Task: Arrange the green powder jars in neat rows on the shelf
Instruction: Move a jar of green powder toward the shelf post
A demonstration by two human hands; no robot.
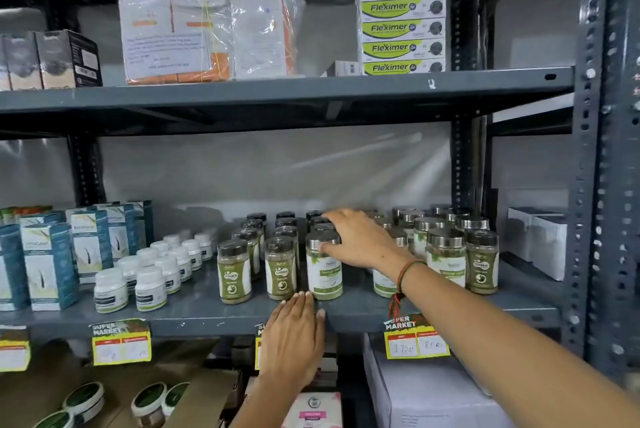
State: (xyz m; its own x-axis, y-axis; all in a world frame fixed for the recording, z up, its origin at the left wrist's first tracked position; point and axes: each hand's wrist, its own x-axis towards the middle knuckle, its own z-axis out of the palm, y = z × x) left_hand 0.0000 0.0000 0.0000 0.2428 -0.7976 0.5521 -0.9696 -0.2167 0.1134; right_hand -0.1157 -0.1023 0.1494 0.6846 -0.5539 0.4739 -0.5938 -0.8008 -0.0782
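Grey shelf [194,318] carries the work. Nearest its front lip, the left hand [294,334] lies flat, fingers straight and released, fingertips at the bases of two front jars [280,268], likely squaring them. Behind, the right hand [360,240] reaches across, fingers spread, thumb against a silver-lidded jar [323,265]; a true grip cannot be told. Further rows stand behind.
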